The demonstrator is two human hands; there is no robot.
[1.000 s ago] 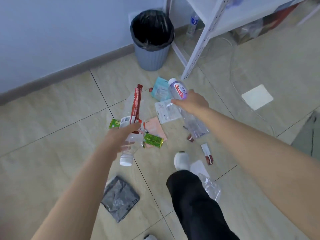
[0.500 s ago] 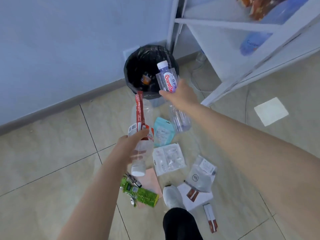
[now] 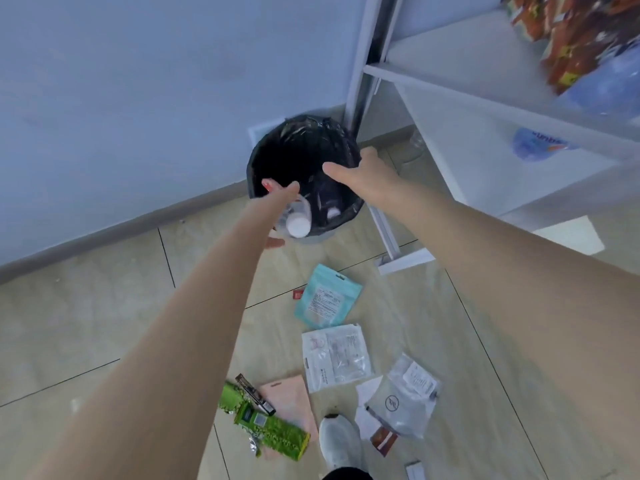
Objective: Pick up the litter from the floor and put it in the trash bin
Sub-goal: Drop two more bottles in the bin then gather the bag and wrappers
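Note:
The trash bin (image 3: 256, 168), grey with a black liner, stands against the wall. My left hand (image 3: 277, 202) is over its near rim, gripping a clear bottle with a white cap (image 3: 298, 226) and a red wrapper (image 3: 268, 186). My right hand (image 3: 360, 174) hovers above the bin's right side with fingers spread and nothing in it. Inside the bin lies a bottle with a white cap (image 3: 333, 213). Litter on the floor: a teal pouch (image 3: 327, 296), a white packet (image 3: 334, 356), a clear bag (image 3: 403, 400), a green wrapper (image 3: 266, 424), a pink pouch (image 3: 289, 400).
A white metal shelf (image 3: 485, 98) with colourful packs stands right of the bin; its foot (image 3: 398, 261) rests on the floor. My white shoe (image 3: 339, 441) is among the litter. A blue-grey wall runs behind. A white sheet (image 3: 571, 233) lies at the right.
Both arms have reached forward over the bin. My right hand let go of the labelled bottle, which now lies in the bin. My left hand carried its bottle and wrapper to the rim.

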